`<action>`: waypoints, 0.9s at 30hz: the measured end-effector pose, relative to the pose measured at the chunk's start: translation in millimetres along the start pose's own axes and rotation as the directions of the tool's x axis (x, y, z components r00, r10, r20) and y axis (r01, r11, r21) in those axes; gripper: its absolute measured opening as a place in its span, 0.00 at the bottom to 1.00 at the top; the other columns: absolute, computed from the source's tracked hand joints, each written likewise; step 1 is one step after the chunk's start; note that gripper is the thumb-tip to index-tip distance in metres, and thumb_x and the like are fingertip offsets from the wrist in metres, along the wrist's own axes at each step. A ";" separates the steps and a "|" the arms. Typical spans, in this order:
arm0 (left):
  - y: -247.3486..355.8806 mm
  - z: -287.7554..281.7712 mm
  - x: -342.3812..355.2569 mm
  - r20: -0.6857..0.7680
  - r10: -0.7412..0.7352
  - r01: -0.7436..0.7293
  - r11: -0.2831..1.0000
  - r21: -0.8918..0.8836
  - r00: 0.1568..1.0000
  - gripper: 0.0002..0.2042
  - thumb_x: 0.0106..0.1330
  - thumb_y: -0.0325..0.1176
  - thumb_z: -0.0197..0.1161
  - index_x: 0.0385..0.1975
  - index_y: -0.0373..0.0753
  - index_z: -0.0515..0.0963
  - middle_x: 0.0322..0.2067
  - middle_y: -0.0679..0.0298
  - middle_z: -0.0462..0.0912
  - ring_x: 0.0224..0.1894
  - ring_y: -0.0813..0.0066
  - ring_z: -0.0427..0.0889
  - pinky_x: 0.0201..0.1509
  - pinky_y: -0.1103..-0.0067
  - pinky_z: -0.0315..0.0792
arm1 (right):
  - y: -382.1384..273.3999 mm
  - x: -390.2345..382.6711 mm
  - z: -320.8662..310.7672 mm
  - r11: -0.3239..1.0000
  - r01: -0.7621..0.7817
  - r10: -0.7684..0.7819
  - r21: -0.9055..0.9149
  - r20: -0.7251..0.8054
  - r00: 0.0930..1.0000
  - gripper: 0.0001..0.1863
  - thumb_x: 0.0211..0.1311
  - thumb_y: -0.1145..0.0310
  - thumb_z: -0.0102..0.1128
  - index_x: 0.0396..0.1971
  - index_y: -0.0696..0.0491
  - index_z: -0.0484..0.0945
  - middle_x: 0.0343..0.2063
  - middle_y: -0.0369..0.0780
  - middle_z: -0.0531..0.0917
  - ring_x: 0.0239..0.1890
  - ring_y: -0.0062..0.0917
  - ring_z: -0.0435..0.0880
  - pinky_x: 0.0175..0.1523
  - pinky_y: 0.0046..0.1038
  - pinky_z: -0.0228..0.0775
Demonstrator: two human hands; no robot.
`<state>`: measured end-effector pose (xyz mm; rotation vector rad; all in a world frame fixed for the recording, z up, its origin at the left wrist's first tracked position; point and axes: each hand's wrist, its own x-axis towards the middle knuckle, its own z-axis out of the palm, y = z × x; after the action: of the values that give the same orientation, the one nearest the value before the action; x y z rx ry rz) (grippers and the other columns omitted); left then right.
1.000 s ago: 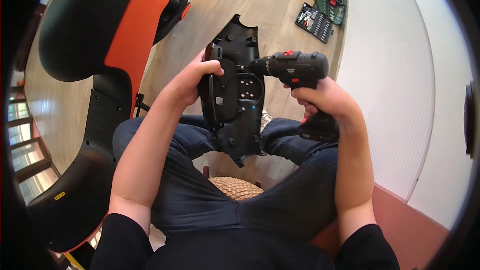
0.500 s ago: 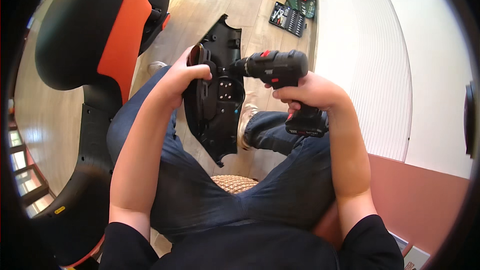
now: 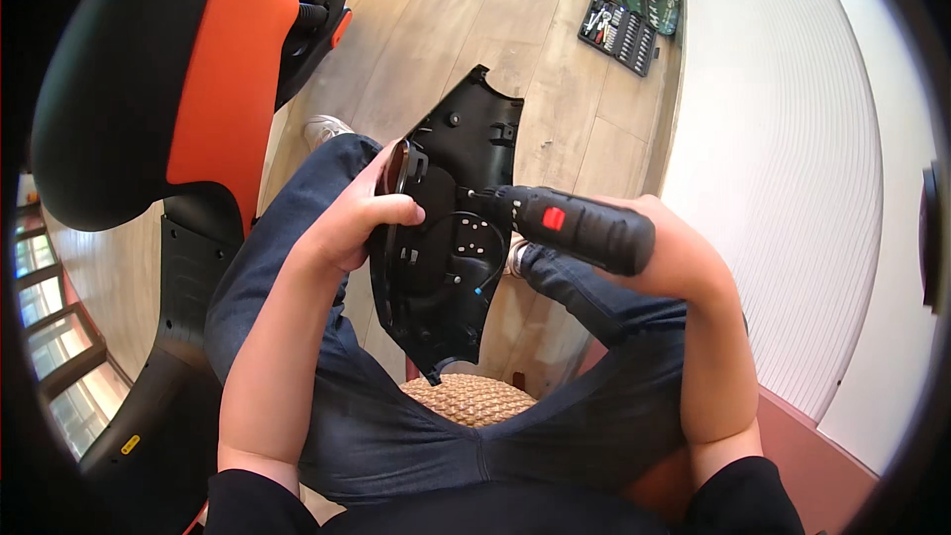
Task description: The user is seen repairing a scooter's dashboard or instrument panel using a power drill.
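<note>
My left hand (image 3: 359, 225) is closed on the left edge of a black plastic panel (image 3: 471, 139), its thumb pressed on the inner side. The panel stands between my knees with its hollow side showing. Inside it sit a dark rounded piece, a plate with several pale spots, and a thin cable with a blue tip (image 3: 479, 290). My right hand (image 3: 684, 243) grips a black cordless drill (image 3: 584, 226) with a red switch; the drill body hides most of the fingers. The drill's front end points left at a small silver screw near the panel's middle. Whether the bit touches it, I cannot tell.
At left stands a large black and orange scooter-like body (image 3: 223, 79). Open tool cases (image 3: 619, 35) lie on the wooden floor by the white ribbed wall panel (image 3: 773, 139) at far right. A woven seat (image 3: 471, 399) shows between my legs.
The drill has rolled and tilted, so its top now faces up and its rear end sits lower right. The panel appears lower in the view and leans more, with my left hand still on it.
</note>
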<state>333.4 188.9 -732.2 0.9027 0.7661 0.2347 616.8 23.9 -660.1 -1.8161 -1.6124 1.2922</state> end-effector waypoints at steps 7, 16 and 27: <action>2.7 -2.8 1.3 0.039 -0.007 0.007 1.000 0.012 0.999 0.40 0.45 0.26 0.65 0.67 0.35 0.65 0.50 0.60 0.79 0.55 0.71 0.78 0.65 0.75 0.70 | 6.2 1.8 -1.8 0.999 0.054 -0.054 0.003 0.050 0.997 0.21 0.46 0.76 0.70 0.44 0.55 0.81 0.28 0.48 0.84 0.31 0.46 0.83 0.41 0.34 0.77; 9.2 -2.4 -4.3 0.003 0.006 -0.006 0.999 0.048 1.000 0.42 0.43 0.29 0.63 0.68 0.34 0.64 0.54 0.59 0.76 0.57 0.69 0.75 0.67 0.75 0.66 | -4.1 0.7 3.3 0.999 0.014 -0.015 0.034 0.034 0.999 0.19 0.50 0.76 0.70 0.45 0.56 0.81 0.30 0.49 0.85 0.30 0.44 0.82 0.42 0.33 0.77; 12.4 -5.1 -3.6 0.010 0.053 -0.053 0.999 0.007 0.999 0.38 0.48 0.26 0.65 0.65 0.34 0.66 0.48 0.61 0.78 0.50 0.72 0.78 0.59 0.76 0.73 | -20.9 -1.0 8.5 0.999 -0.016 0.018 0.044 -0.050 0.999 0.09 0.48 0.79 0.68 0.31 0.60 0.80 0.22 0.42 0.82 0.25 0.23 0.74 0.38 0.29 0.76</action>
<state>328.8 197.9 -722.7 0.9307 0.7354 0.2741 598.0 26.2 -647.7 -1.8249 -1.5340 1.2691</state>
